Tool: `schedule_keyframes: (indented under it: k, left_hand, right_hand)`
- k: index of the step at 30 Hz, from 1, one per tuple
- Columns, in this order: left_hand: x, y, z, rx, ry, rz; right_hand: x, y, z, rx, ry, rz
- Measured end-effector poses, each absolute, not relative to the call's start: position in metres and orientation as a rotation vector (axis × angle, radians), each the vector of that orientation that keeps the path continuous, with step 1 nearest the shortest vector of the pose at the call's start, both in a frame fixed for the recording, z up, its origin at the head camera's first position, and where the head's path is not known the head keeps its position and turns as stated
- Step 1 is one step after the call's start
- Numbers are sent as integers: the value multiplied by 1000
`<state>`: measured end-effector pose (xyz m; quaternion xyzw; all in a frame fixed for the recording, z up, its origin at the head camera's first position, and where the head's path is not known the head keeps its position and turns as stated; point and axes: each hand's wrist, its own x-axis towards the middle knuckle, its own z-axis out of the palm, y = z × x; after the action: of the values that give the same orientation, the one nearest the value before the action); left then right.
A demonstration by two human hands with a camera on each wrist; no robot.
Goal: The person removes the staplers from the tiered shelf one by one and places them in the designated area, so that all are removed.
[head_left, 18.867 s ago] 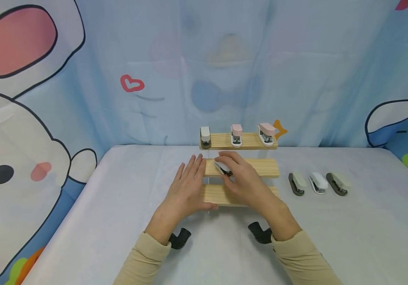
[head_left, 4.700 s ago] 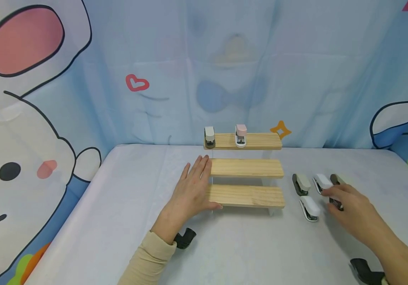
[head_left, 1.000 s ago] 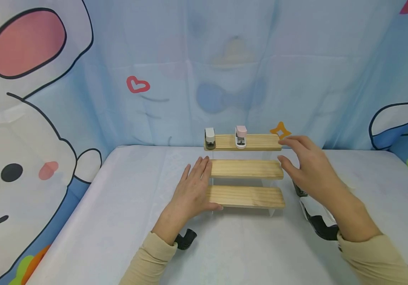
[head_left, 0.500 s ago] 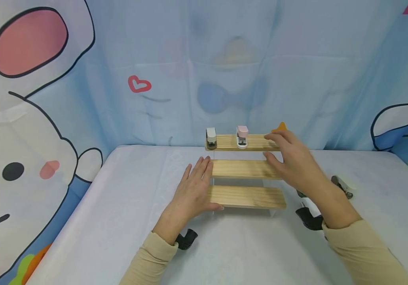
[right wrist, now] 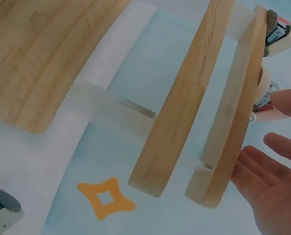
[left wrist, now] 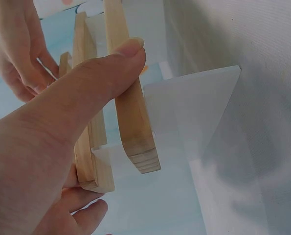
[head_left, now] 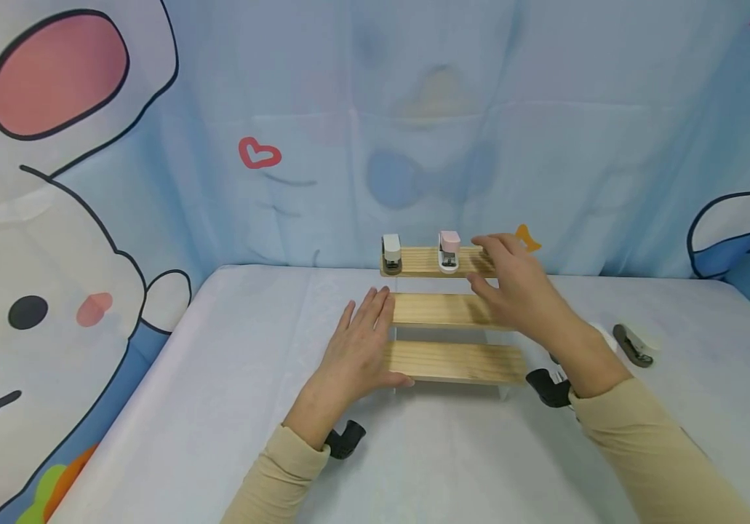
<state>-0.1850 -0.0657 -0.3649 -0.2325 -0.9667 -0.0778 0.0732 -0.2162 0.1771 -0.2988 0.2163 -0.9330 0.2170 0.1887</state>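
My left hand [head_left: 355,349] rests against the left end of a three-tier wooden shelf [head_left: 456,362], fingers straight and thumb along the lowest plank. In the left wrist view the thumb [left wrist: 128,49] lies on that plank's edge. On the top plank stand a white-topped stapler [head_left: 391,253] with a dark base, at the left end, and a pink stapler [head_left: 449,251]. Just right of the pink one is my right hand [head_left: 521,287], its thumb and fingers spread and nothing between them. The right wrist view shows its fingers beside the pink stapler [right wrist: 270,112].
A pale stapler with a dark base [head_left: 636,346] lies on the white cloth [head_left: 453,458] at the right. Other staplers there are mostly hidden under the right forearm. Clear supports [left wrist: 194,103] hold up the planks. A printed curtain [head_left: 322,145] hangs behind.
From the staplers on the right, my right hand has come over the top plank toward the pink stapler. Since the oldest frame, another pink stapler and the middle plank's white one have left the shelf.
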Motion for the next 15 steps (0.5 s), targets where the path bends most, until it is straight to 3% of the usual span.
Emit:
schedule_keyframes:
  k: [15]
  left_hand:
    - [-185, -66, -366, -690, -2905, -230]
  right_hand:
    - [-238, 160, -300, 580, -2669, 718]
